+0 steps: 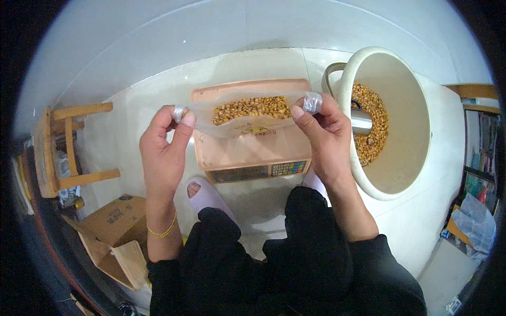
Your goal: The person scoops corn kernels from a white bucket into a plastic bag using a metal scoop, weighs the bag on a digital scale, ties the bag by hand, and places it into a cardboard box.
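Note:
My left hand pinches the left top corner of a clear plastic bag, and my right hand pinches its right top corner. The bag's mouth is stretched between them, with yellow-brown corn kernels inside and a printed front. Behind and under the bag is a pinkish digital scale with a keypad; whether the bag rests on its tray I cannot tell. Beside my right hand stands a cream plastic bucket with more kernels and a metal scoop or cup lying in it.
At the left stands a wooden stool. An opened cardboard box is on the floor below it. Shelves with assorted goods line the right side, near a crumpled plastic bag. A pale wall rises beyond the scale.

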A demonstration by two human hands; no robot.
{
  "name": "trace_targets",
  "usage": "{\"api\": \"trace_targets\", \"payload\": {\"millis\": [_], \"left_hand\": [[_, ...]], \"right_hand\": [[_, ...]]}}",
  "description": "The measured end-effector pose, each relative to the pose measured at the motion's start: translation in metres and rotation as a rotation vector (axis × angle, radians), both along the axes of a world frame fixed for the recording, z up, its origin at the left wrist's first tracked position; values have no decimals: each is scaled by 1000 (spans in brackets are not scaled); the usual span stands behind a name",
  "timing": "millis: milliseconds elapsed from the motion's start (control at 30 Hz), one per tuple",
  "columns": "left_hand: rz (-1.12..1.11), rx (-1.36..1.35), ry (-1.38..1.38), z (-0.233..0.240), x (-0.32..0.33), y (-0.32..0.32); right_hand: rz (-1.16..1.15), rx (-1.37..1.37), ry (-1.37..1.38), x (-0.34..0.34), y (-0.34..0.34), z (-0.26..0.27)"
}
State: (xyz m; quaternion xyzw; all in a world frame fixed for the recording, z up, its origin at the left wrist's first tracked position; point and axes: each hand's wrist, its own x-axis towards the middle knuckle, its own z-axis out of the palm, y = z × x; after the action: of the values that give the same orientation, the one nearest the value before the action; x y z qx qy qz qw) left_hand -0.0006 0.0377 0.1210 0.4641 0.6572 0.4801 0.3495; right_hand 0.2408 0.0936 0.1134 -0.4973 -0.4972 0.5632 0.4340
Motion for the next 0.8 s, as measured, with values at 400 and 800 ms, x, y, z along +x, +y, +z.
{"api": "trace_targets", "payload": {"millis": [400, 800], "left_hand": [[75, 106, 491, 1, 24, -17], [-430, 94, 810, 22, 70, 20]], "right_hand": [[-91, 536, -410, -1, -6, -11], [502, 351, -214, -34, -9, -70]]}}
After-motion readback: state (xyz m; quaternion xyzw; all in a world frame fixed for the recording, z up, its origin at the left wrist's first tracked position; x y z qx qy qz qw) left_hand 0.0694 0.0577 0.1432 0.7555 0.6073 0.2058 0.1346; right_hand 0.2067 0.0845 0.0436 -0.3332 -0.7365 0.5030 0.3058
